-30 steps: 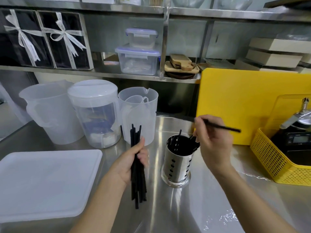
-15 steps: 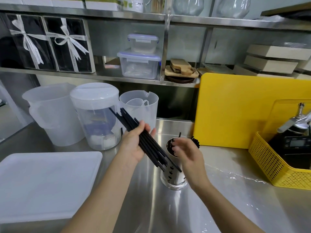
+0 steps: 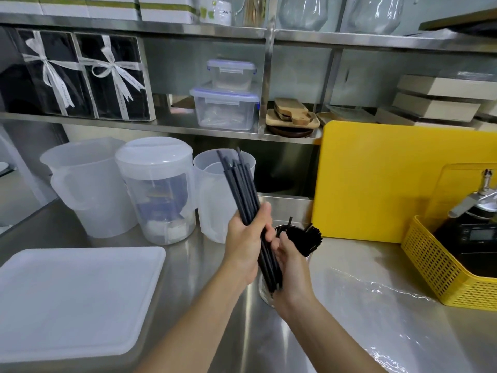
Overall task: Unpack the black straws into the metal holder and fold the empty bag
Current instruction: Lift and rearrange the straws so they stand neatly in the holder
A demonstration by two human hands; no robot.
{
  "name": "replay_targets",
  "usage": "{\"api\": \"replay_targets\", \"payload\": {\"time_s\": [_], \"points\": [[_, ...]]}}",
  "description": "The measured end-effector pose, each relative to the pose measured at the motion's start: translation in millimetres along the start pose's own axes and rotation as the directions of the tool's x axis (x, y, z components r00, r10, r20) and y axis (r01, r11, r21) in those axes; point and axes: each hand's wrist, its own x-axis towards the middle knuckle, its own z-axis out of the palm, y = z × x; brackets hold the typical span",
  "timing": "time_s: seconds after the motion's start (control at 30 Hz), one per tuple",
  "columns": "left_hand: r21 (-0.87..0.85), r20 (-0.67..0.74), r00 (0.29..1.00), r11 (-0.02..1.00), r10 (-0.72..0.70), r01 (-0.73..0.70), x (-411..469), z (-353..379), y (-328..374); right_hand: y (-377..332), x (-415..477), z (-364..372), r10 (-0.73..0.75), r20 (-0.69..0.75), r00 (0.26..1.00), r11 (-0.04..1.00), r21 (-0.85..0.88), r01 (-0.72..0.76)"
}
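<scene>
Head view: the left hand (image 3: 243, 246) clamps its fingers round a bundle of black straws (image 3: 242, 189), tilted just above the metal holder (image 3: 265, 294). The right hand (image 3: 289, 261), in front of the holder, curls its fingers round the bundle's lower end; more straws (image 3: 309, 238) stand inside the holder

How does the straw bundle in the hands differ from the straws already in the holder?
The held bundle is packed parallel, tilted up-left, gripped by the left hand and right hand; the holder straws fan loosely rightward. The held bundle shows nearly full length; the holder straws show only tops above the metal holder. Both are black.
</scene>
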Motion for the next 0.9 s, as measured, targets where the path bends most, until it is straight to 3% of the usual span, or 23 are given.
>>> {"api": "replay_targets", "payload": {"time_s": [0.1, 0.2, 0.27, 0.57, 0.9], "points": [[0.093, 0.149, 0.976, 0.985, -0.160, 0.147, -7.9, -4.3, 2.5, -22.6, -2.4, -4.4, -0.180, 0.125, 0.976, 0.969, -0.150, 0.198], [0.188, 0.268, 0.916, 0.949, -0.299, 0.255, -17.4, -6.2, -1.0, -53.1, -11.3, -1.2, -0.138, 0.295, 0.945, 0.915, -0.326, 0.236], [0.204, 0.288, 0.890, 0.931, -0.354, 0.304, -23.0, -3.9, -3.4, -64.7, -13.1, 1.6, -0.099, 0.325, 0.940, 0.872, -0.426, 0.239], [0.099, 0.258, 0.904, 0.940, -0.340, 0.325, -40.0, 0.9, -7.4, -60.9, -10.4, -8.0, -0.091, 0.281, 0.955, 0.910, -0.366, 0.194], [0.068, 0.290, 0.868, 0.914, -0.403, 0.401, -38.1, -5.1, -11.3, -58.6, -2.9, -17.5, -0.075, 0.235, 0.969, 0.921, -0.356, 0.157]]}}
